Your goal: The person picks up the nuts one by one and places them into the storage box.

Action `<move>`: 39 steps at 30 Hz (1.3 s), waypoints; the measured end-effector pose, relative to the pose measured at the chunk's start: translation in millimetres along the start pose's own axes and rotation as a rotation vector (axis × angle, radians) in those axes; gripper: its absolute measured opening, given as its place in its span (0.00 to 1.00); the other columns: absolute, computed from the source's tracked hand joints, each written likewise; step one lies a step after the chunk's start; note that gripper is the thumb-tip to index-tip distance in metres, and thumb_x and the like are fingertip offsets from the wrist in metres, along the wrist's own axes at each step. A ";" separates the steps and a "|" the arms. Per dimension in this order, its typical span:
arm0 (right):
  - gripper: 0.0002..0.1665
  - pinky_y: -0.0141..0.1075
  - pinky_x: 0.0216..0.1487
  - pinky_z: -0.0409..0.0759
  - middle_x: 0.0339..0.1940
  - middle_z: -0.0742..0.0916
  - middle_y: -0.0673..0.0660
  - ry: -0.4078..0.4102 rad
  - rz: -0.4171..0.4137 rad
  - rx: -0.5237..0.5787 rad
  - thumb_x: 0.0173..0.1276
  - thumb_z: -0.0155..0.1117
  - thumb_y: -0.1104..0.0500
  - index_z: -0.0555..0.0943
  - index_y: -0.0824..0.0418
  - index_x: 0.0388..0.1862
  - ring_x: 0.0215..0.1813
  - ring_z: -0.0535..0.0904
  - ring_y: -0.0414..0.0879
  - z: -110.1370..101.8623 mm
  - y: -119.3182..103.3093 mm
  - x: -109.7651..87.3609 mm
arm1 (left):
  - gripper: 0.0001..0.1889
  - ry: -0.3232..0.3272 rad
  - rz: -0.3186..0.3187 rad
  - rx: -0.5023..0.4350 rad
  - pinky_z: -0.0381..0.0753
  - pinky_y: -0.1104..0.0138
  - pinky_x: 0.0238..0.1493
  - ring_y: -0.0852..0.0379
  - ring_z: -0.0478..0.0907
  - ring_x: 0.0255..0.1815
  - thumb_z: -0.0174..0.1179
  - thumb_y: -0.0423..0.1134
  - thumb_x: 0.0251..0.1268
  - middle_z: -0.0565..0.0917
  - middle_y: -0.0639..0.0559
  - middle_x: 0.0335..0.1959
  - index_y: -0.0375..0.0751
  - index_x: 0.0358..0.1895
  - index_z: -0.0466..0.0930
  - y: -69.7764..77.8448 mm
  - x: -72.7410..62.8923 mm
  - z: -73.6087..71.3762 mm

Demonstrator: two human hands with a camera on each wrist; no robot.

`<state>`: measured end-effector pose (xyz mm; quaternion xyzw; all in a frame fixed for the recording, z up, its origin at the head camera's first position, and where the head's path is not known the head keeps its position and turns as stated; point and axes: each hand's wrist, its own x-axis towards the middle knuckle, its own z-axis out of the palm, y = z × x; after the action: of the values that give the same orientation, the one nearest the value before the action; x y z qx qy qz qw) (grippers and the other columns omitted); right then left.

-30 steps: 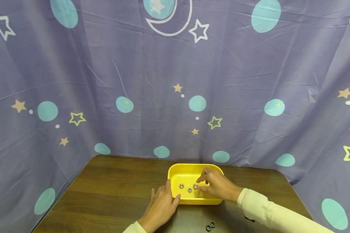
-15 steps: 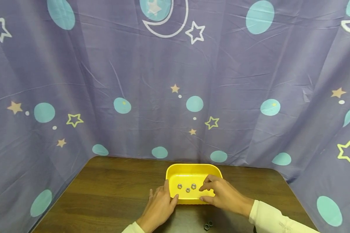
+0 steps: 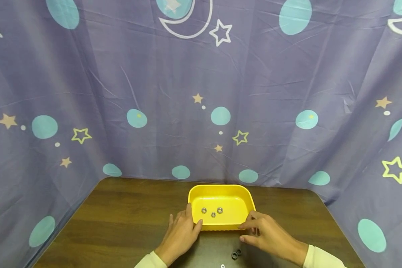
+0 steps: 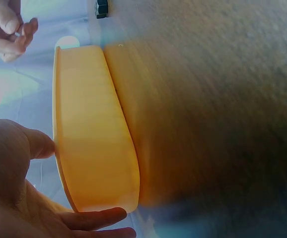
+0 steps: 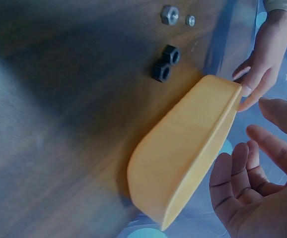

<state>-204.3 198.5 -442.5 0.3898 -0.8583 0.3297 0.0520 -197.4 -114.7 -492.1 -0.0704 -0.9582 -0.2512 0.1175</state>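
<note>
My left hand (image 3: 179, 231) lies at the near left corner of a yellow plastic tray (image 3: 217, 227). Its thumb touches the front rim, and its straight fingers lie along the left wall; in the left wrist view the hand (image 4: 14, 178) touches the tray's outside (image 4: 91, 124). Past the near right corner hovers my right hand (image 3: 271, 234), fingers loosely bent with nothing between them, as the right wrist view also shows of that hand (image 5: 262, 183). Inside the tray lie three silver hex nuts (image 3: 219, 210), grouped left of its middle.
Two black hex nuts (image 5: 161, 72) lie touching on the wooden table (image 3: 130, 223) in front of the tray. Beyond them the right wrist view shows a larger silver nut (image 5: 170, 15) and a small one (image 5: 190, 20). A patterned purple curtain (image 3: 174, 89) hangs behind.
My right hand has drawn out of the tray toward me and to the right, over its near right corner. The three nuts stay in the tray. My left hand keeps its place.
</note>
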 end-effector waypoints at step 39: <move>0.24 0.27 0.34 0.75 0.36 0.80 0.38 -0.160 0.110 -0.016 0.69 0.83 0.46 0.93 0.57 0.59 0.36 0.74 0.30 38.7 39.0 -32.8 | 0.38 0.006 0.003 0.001 0.64 0.18 0.70 0.30 0.83 0.66 0.69 0.48 0.78 0.85 0.27 0.62 0.22 0.76 0.68 1.5 3.1 1.0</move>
<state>-202.6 214.5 -504.5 0.3668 -0.8823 0.2932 -0.0316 -200.3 -112.7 -491.5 -0.0711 -0.9578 -0.2509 0.1207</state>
